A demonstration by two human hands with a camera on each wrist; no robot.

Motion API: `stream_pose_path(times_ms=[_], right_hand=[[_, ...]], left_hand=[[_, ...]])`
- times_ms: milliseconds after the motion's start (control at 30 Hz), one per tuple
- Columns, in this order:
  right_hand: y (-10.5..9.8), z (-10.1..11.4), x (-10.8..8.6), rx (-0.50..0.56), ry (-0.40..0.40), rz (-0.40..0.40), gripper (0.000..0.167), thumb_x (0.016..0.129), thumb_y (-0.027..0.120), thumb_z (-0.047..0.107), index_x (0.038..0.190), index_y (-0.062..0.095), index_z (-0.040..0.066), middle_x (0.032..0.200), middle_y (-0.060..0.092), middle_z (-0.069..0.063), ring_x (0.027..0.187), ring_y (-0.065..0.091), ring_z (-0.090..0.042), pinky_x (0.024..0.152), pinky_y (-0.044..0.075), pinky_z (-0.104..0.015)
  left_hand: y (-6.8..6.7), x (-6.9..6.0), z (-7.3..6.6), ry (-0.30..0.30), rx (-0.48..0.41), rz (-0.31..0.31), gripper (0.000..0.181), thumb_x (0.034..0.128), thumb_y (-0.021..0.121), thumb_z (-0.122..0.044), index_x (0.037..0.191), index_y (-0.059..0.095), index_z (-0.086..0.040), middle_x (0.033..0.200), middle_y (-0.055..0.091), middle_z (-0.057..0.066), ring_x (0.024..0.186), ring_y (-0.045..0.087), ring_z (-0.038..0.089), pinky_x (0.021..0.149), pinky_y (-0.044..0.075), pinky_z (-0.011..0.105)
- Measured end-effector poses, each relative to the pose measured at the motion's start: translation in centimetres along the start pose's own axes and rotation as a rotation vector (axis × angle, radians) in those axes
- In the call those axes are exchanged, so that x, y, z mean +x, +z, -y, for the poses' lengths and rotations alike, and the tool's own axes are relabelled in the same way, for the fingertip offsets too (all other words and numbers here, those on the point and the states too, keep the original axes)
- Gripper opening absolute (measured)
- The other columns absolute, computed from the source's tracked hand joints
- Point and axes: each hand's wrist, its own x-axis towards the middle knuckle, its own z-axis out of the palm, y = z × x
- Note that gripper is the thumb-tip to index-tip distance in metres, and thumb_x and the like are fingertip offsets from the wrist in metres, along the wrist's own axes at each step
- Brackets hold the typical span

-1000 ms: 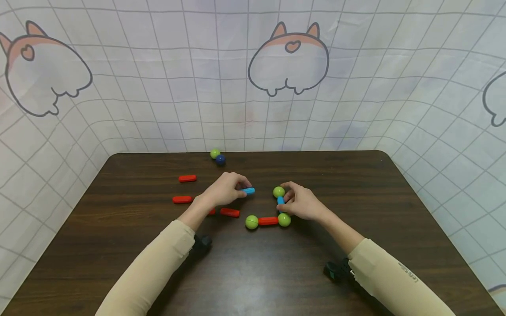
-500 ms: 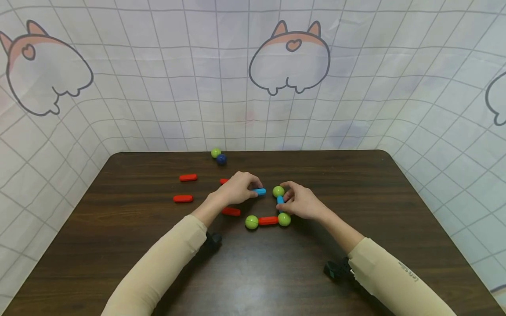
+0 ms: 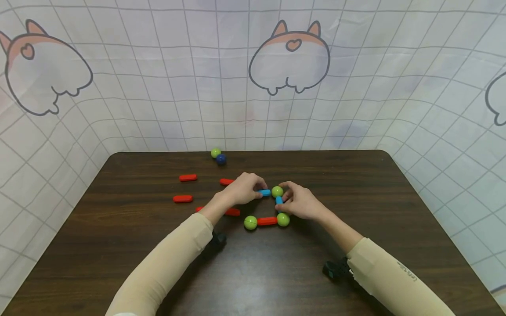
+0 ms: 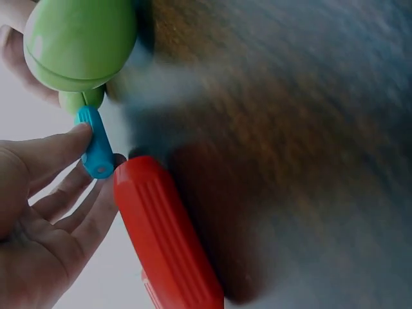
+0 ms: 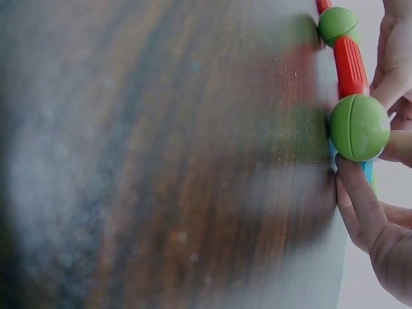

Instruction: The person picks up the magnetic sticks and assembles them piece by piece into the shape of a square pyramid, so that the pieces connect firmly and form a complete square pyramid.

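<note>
Left hand [image 3: 244, 188] pinches one blue rod [image 3: 265, 192] just beside one of three joined green balls [image 3: 277, 192]; right hand [image 3: 302, 202] grips a second blue rod [image 3: 279, 200] between two. Six red rods [image 3: 183, 199], a fourth green ball [image 3: 215, 152] and one navy ball [image 3: 221, 159] dot the worktop [image 3: 253, 272].

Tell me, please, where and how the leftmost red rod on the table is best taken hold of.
I would pinch the red rod at mid-length, coming from above, thumb on its near long side and fingers on the far one. It is slim, lies flat and crosswise, and nothing touches either long side. The left hand, being nearer, probably suits, once free of the blue rod it pinches.
</note>
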Motion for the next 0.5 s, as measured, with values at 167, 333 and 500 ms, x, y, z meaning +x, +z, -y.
stream_pose_path(times_ms=[167, 333, 500], right_hand=[[0.05, -0.03, 0.06, 0.005, -0.010, 0.003, 0.067, 0.090, 0.080, 0.020, 0.146, 0.048, 0.001, 0.104, 0.067, -0.008, 0.087, 0.066, -0.019, 0.072, 0.056, -0.034], [0.05, -0.10, 0.07, 0.004, -0.010, 0.001, 0.067, 0.090, 0.080, 0.020, 0.146, 0.049, 0.002, 0.104, 0.067, -0.008, 0.087, 0.066, -0.019, 0.072, 0.056, -0.034], [0.04, -0.12, 0.04, 0.014, -0.003, 0.002, 0.067, 0.090, 0.080, 0.020, 0.146, 0.048, 0.002, 0.104, 0.066, -0.008, 0.087, 0.066, -0.020, 0.072, 0.057, -0.034]], left_hand=[[0.08, 0.09, -0.24, -0.010, -0.003, 0.002, 0.021, 0.0971, 0.072, -0.008, 0.118, 0.074, -0.006, 0.120, 0.070, 0.007, 0.115, 0.063, 0.024, 0.099, 0.051, 0.041], [0.09, 0.15, -0.27, -0.003, 0.007, 0.000, 0.020, 0.0969, 0.073, -0.008, 0.117, 0.074, -0.006, 0.119, 0.070, 0.006, 0.112, 0.063, 0.023, 0.097, 0.052, 0.040], [0.16, 0.15, -0.39, 0.003, 0.016, 0.007, 0.021, 0.0976, 0.072, -0.008, 0.119, 0.073, -0.005, 0.121, 0.070, 0.008, 0.114, 0.063, 0.023, 0.098, 0.051, 0.040]])
